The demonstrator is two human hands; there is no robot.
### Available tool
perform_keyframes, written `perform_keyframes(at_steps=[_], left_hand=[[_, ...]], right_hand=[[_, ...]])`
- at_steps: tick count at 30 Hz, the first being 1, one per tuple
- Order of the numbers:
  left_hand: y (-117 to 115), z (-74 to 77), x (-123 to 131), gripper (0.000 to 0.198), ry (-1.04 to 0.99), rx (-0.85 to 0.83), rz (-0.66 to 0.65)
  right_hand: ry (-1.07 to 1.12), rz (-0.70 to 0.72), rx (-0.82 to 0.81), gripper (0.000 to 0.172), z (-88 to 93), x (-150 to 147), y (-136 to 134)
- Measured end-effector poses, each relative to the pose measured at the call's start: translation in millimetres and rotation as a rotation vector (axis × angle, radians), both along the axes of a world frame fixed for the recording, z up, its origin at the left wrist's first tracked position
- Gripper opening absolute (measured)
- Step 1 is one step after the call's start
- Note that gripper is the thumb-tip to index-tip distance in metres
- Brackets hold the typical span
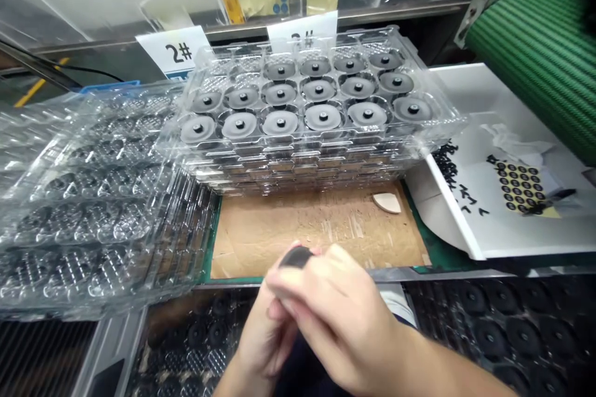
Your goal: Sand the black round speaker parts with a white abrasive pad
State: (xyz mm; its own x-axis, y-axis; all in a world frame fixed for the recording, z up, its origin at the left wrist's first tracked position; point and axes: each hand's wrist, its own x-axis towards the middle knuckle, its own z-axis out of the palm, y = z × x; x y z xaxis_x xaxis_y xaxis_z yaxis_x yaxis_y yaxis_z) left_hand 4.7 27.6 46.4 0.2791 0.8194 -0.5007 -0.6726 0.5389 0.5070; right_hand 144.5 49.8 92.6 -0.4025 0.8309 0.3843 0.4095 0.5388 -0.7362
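Note:
A dark round disc (297,256) shows in part between my two hands, near the front edge of the bench. My left hand (263,325) is closed around it from the left and below. Over it from the right, my right hand (342,307) has its fingers curled and pressed against the disc, covering most of it. Beyond my hands stands a stack of clear plastic trays (298,164). Its top tray holds several dark discs with a small black hub, such as this disc (323,116); some pockets at the back left hold none.
Stacked clear trays (93,198) stand at left. Brown cardboard (288,223) with a pale wedge-shaped piece (387,202) covers the bench. At right, a white bin (488,229) holds small black parts (447,164) and a sticker sheet (519,186), beneath a green belt (540,49).

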Motion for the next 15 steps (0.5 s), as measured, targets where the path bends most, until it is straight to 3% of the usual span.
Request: perform_keyframes(at_steps=[2,4,7,9,11,13,15], left_hand=[[0.6,1.3,-3.5,0.051,-0.027,0.003,-0.01],[1.3,2.2,-5.9,0.058,-0.038,-0.002,-0.034],[2.2,4.8,-4.4,0.061,-0.04,-0.047,-0.063],[2.4,7.7,-2.5,0.063,-0.077,-0.042,-0.094],[2.5,10.3,-2.5,0.062,-0.123,-0.013,-0.124],[2.3,11.0,-5.1,0.059,-0.156,-0.018,-0.141],[1.8,9.3,-9.2,0.059,-0.187,-0.047,-0.136]], right_hand=[[-0.044,0.106,-0.099,0.021,3.4,10.0,-4.6],[-0.142,0.052,-0.138,0.02,7.4,18.7,-7.1],[-0.242,-0.08,0.039,0.028,12.1,21.0,-0.2],[-0.196,0.027,0.159,0.038,11.7,18.3,11.3],[-0.114,0.134,0.174,0.038,6.2,17.8,23.2],[-0.042,0.059,0.089,0.031,-5.0,21.1,29.8],[0.025,-0.129,-0.095,0.024,-21.9,26.2,27.8]])
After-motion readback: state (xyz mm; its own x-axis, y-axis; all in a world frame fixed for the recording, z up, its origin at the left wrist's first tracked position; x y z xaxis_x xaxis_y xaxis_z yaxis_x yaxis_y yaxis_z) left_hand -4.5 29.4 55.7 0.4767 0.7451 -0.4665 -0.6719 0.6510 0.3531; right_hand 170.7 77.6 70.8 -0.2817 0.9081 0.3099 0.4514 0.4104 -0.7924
